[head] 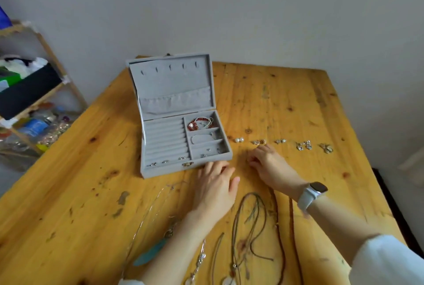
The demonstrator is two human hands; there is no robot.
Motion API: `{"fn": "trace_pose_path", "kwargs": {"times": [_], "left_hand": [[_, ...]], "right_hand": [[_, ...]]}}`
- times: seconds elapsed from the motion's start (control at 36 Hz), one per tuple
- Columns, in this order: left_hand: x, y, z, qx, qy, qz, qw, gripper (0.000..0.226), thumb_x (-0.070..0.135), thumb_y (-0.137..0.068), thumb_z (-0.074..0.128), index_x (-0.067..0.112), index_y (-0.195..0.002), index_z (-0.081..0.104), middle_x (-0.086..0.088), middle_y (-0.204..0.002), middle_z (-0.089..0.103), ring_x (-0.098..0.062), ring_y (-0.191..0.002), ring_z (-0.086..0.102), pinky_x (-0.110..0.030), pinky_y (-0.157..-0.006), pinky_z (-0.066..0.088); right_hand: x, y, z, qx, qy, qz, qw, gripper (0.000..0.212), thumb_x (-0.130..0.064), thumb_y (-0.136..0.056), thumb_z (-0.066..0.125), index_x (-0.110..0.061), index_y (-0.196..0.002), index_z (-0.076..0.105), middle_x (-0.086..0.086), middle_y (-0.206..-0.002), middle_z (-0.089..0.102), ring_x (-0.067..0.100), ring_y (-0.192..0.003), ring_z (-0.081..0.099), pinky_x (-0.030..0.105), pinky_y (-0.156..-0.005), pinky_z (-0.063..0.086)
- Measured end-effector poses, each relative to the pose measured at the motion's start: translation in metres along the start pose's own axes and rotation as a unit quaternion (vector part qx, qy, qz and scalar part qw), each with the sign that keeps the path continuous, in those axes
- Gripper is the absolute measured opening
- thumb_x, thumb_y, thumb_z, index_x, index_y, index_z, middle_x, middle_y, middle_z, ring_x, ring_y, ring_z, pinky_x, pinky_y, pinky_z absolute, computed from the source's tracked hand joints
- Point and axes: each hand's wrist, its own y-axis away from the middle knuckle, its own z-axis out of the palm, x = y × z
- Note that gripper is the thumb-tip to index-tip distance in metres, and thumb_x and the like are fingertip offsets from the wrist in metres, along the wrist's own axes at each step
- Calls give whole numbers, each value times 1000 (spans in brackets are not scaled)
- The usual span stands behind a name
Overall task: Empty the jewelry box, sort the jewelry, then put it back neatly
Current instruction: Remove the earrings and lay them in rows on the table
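Jewelry box (176, 124): grey velvet, standing open on the wooden desk (68, 193), at about 10 o'clock from the two hands; lid tilted up and back toward the wall.
Lid inside: a row of small hooks along the top and a gathered pocket below.
Ring rolls: left half of the tray, with a few small rings (165, 161) tucked in the row nearest the person.
Right compartments: the far one, at 12 o'clock in the tray, holds a red bead bracelet (197, 122); the middle one holds a pale looped piece; the near one has a couple of tiny bits I can't make out.
Left hand (214, 185): flat on the desk, fingers straight and relaxed, fingertips just touching the box's front right corner; gripping nothing.
Right hand (267, 164): at 3 o'clock from the left hand, fingers curled down onto the desk; whether they pinch something I cannot tell.
Watch (312, 193): white strap, on the right wrist.
Earrings (283, 143): laid out in pairs in a row, running off at 3 o'clock from the box, just beyond the right hand.
Necklaces (249, 227): cords and chains stretched out at 6 o'clock, under and between the forearms; one has a turquoise feather pendant (149, 255).
Shelf (34, 92): wooden rack at 9 o'clock beside the desk, cluttered.
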Motion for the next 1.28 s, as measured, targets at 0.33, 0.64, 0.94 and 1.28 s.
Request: {"fn": "trace_pose_path", "kwargs": {"times": [0.33,0.64,0.94,1.28], "left_hand": [[-4,11,3,-50,8,0,999,59,51,-83,22,26,-125,54,10,-134,46,-12,-127,36,-38,-99,31],[-3,13,2,-25,-17,4,1000,46,43,-89,30,23,-118,60,8,-126,55,-15,-118,47,-37,-92,38],[-2,14,0,21,97,-4,995,49,36,-90,28,15,-117,62,3,-122,58,-11,-116,47,-27,-98,33],[-68,9,-72,162,-13,-144,976,16,1,-72,70,9,-86,72,-8,-82,60,-30,-81,57,-40,-74,50]], "right_hand": [[16,21,-3,85,-99,54,990,11,-12,-89,57,-6,-97,62,5,-94,60,15,-88,48,21,-78,36],[7,17,2,95,-66,19,993,18,-13,-87,61,-9,-102,68,6,-99,64,22,-94,52,33,-80,47],[-2,38,-15,162,-175,75,968,23,0,-90,49,-6,-108,62,2,-97,60,12,-87,56,0,-75,37],[-89,-18,8,97,-166,-53,980,16,-12,-88,54,-11,-97,67,4,-94,66,22,-91,56,19,-79,37]]}}
